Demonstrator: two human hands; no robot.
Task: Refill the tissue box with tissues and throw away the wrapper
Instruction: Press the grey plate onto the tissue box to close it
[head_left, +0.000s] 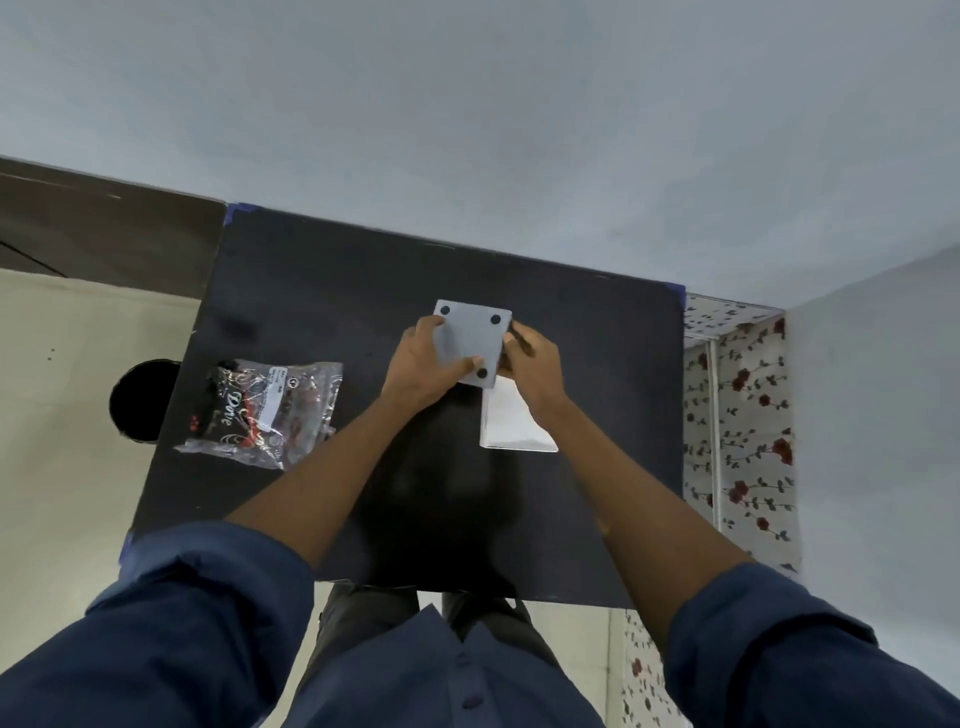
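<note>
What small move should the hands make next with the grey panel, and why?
Probably press the grey panel home onto the tissue box, then reach for the wrapper. Both the left hand and right hand grip the panel, feet dots up, above the white tissue stack. The wrapper lies flat and apparently empty on the black table, untouched.

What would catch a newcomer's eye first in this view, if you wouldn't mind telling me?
Probably both hands at the middle of the black table: the left hand and right hand grip a grey square box panel with four dark round pads, with a white rectangular piece just below it. To the left lies a crinkled clear plastic wrapper with dark print.
</note>
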